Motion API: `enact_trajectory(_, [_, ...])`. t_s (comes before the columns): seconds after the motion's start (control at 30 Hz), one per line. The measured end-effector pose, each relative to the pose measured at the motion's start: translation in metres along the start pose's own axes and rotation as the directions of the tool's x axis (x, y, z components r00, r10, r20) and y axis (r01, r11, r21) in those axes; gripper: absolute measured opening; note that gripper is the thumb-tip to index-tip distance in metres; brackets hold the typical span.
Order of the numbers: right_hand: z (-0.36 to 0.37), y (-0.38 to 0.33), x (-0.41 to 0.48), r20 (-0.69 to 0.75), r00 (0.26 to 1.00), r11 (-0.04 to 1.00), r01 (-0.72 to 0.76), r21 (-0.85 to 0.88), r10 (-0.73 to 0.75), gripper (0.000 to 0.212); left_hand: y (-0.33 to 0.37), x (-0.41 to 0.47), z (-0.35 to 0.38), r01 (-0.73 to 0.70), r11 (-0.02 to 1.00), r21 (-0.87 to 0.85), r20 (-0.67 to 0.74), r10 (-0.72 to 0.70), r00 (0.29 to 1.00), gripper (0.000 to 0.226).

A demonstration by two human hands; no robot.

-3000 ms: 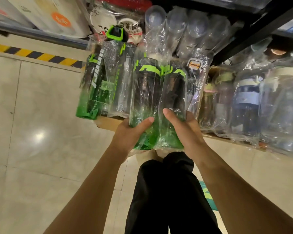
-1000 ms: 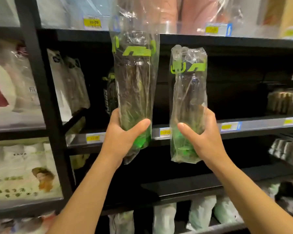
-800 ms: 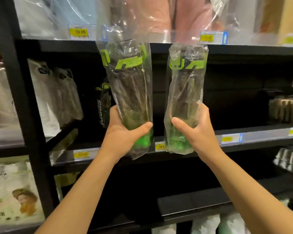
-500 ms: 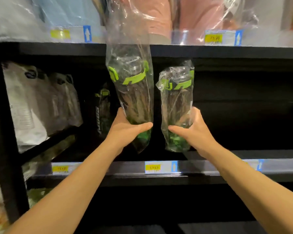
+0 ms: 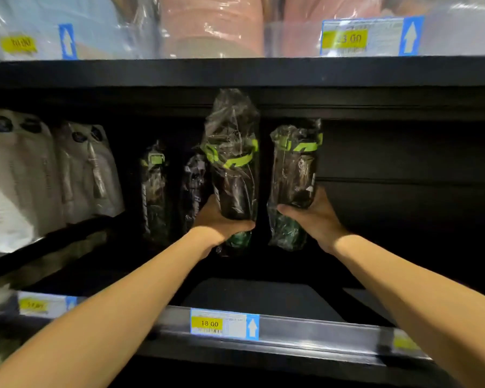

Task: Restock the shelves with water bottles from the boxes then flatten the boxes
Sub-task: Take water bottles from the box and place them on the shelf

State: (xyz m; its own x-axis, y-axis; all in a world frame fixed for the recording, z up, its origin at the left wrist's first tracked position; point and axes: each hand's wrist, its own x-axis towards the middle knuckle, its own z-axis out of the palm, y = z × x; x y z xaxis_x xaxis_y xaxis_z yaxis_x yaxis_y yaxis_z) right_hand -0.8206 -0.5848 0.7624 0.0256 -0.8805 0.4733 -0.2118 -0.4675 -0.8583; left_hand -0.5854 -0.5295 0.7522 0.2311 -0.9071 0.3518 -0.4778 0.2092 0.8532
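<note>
Two bagged bottles, centre frame inside shelf (image 5: 263, 298): left hand (image 5: 217, 221) wraps left bottle (image 5: 233, 163) low, right hand (image 5: 310, 215) wraps right bottle (image 5: 296, 169) low; prob. light, rigid, w/ slick loose plastic, so grip body firmly.

Shelf (image 5: 263, 298): black, dark inside, price rail along its front edge.
Standing on it, left: two wrapped bottles (image 5: 154, 191), upright.
Rail: price tag (image 5: 224, 324) reading 18.00.
Far left: white packets (image 5: 48, 169).

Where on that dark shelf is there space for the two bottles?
Bare shelf floor lies ahead, and the stretch right of the right hand is empty. Left of the left hand, wrapped bottles and white packs crowd it.
</note>
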Motion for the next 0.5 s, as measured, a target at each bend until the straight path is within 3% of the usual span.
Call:
enact_trajectory(0.13, [0.009, 0.016, 0.019, -0.024, 1.000, 1.000, 0.017, -0.019, -0.017, 0.072, -0.007, 0.024, 0.010, 0.059, 0.998, -0.027, 0.004, -0.059, 0.998, 0.093])
enact_trajectory(0.33, [0.017, 0.034, 0.050, 0.007, 0.999, 0.996, -0.043, -0.077, 0.043, 0.077, -0.003, 0.064, 0.036, 0.137, 0.989, -0.050, 0.003, -0.137, 0.991, 0.104])
enact_trajectory(0.5, [0.017, 0.051, 0.061, -0.024, 0.994, 0.991, -0.112, -0.070, 0.110, 0.082, -0.007, 0.088, 0.051, 0.272, 0.960, 0.072, -0.014, -0.272, 0.962, 0.128])
